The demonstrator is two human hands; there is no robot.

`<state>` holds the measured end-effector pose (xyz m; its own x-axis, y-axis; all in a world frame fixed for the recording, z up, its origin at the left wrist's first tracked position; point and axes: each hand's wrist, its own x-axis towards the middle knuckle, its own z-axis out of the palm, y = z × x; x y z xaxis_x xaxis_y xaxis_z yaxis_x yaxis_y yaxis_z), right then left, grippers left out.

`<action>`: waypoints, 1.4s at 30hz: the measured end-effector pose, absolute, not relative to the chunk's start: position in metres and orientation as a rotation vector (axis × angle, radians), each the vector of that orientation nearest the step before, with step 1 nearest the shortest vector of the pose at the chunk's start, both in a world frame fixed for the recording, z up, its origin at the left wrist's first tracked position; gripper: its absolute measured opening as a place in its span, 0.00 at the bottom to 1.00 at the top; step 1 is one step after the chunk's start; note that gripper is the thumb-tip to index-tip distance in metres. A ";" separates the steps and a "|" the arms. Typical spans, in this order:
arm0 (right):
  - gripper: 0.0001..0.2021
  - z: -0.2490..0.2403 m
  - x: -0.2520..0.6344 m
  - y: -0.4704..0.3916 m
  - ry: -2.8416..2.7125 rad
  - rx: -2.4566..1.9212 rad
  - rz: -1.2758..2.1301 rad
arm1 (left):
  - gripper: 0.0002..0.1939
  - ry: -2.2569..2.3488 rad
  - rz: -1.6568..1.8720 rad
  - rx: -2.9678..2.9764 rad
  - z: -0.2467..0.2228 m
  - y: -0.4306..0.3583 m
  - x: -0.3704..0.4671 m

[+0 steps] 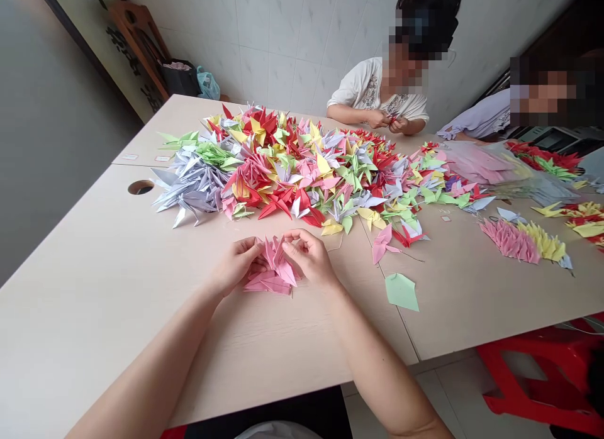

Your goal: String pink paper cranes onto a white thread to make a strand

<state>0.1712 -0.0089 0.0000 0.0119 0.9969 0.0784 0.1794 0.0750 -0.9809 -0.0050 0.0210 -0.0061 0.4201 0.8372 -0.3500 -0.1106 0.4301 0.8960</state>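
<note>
Several folded pink paper cranes (279,268) are between my hands, just above and on the table. My left hand (243,263) is closed on the left side of the pink paper cranes, fingers partly hidden behind them. With thumb and forefinger together, my right hand (309,255) pinches the upper right tip of a pink crane. More pink folded paper (268,283) lies flat below, touching the tabletop. A short bit of pale string (291,294) shows under the cranes. Beyond my hands spreads a large heap of coloured paper cranes (292,168).
A green paper sheet (402,292) and a loose pink crane (383,244) lie to the right. Farther right are strung pink cranes (509,240) and a clear plastic bag (514,175). Two people sit across the table (117,250). A red stool (542,376) stands at lower right.
</note>
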 end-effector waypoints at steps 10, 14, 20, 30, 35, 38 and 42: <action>0.09 -0.009 0.167 -0.007 -1.378 -1.273 1.069 | 0.20 0.909 0.749 0.951 -0.005 0.018 -0.002; 0.06 -0.008 0.165 -0.007 -1.382 -1.268 0.982 | 0.20 0.895 0.812 0.919 -0.005 0.019 -0.002; 0.07 -0.009 0.159 -0.010 -1.372 -1.313 0.843 | 0.23 0.900 0.806 1.022 -0.009 0.020 -0.001; 0.11 -0.006 0.175 -0.004 -1.330 -1.278 0.973 | 0.19 0.851 0.727 0.936 -0.010 0.022 -0.003; 0.10 -0.007 0.177 -0.002 -1.347 -1.206 1.013 | 0.17 0.838 0.691 0.949 -0.003 0.020 -0.003; 0.10 -0.008 0.175 -0.004 -1.399 -1.204 0.992 | 0.15 0.857 0.714 0.976 -0.001 0.019 -0.003; 0.10 -0.008 0.172 -0.005 -1.459 -1.206 0.973 | 0.15 0.906 0.729 1.016 -0.004 0.020 -0.003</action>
<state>0.1723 -0.0053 -0.0081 -0.0382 0.9818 0.1858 0.2064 0.1897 -0.9599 -0.0030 0.0197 -0.0038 0.4477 0.8479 -0.2840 -0.0959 0.3613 0.9275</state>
